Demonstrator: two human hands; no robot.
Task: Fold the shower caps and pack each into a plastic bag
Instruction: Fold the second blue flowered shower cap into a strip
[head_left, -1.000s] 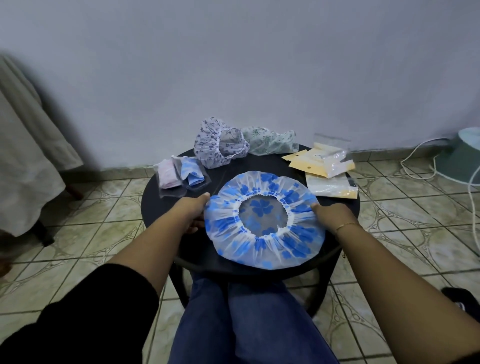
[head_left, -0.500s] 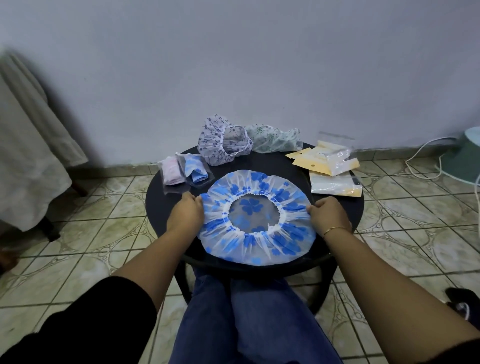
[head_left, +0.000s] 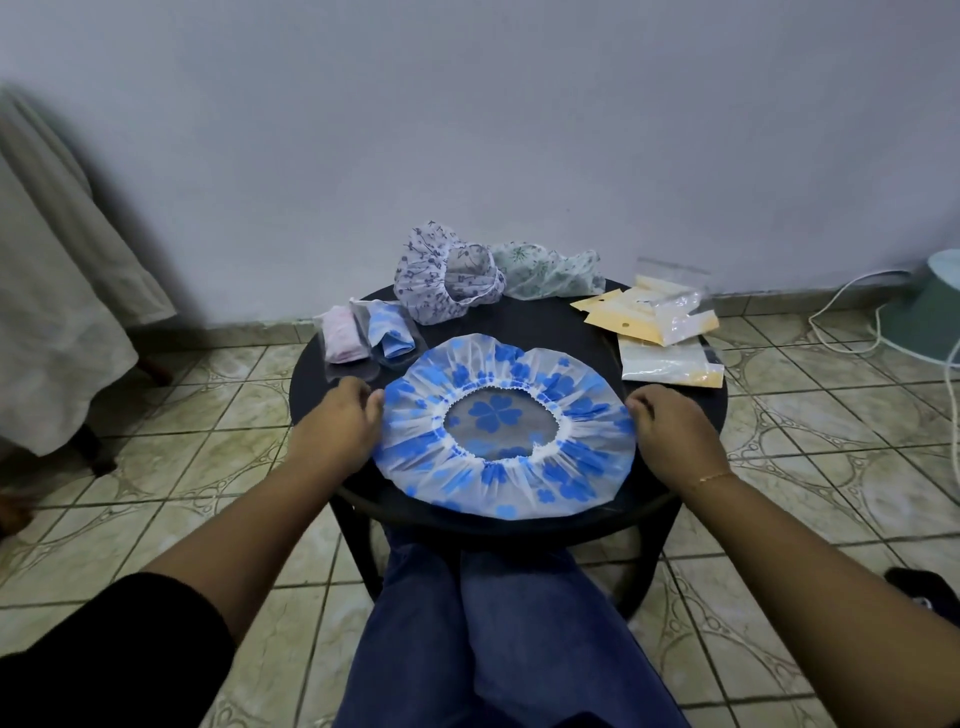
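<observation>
1. The blue-flowered shower cap (head_left: 506, 426) is lying spread flat, opening upward, on the near half of the round black bench (head_left: 691, 384).
2. Your left hand (head_left: 337, 423) is pinching the cap's left edge with curled fingers.
3. Your right hand (head_left: 670, 431) is gripping the cap's right edge, fingers curled likewise.
4. Two packed bags (head_left: 369, 338), one pink and one blue, are sitting at the far left of the bench.
5. A purple-patterned cap (head_left: 441, 283) and a green-patterned cap (head_left: 545, 270) are lying unfolded at the far edge.
6. Empty plastic bags (head_left: 660, 327) are resting stacked at the far right.
</observation>
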